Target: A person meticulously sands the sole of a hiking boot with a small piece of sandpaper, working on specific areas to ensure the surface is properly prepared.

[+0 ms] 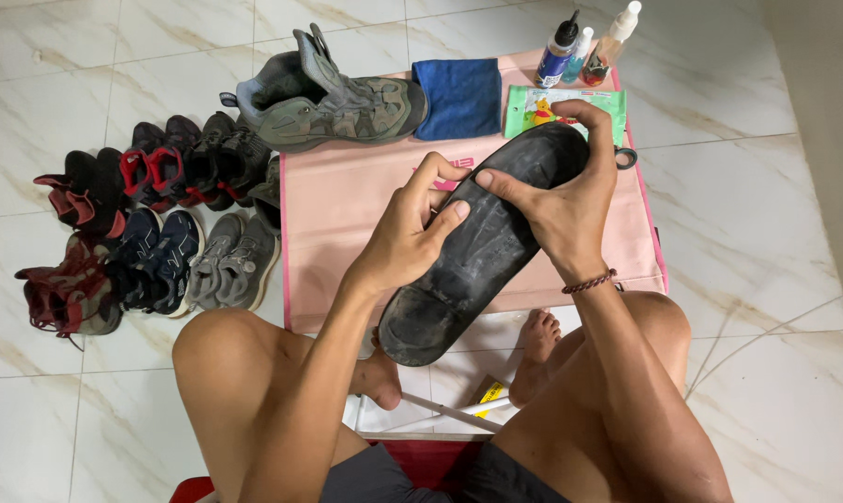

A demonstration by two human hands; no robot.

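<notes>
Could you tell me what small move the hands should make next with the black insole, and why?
Probably lower the black insole onto the pink mat. Both the left hand and the right hand grip it in mid-air above the knees, so neither hand is free for the wipes packet, blue cloth or bottles at the mat's far edge.

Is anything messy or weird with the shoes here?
Yes. The grey boot on the pink mat lies tipped on its side, and its black insole is out, held by the left hand and right hand.
</notes>
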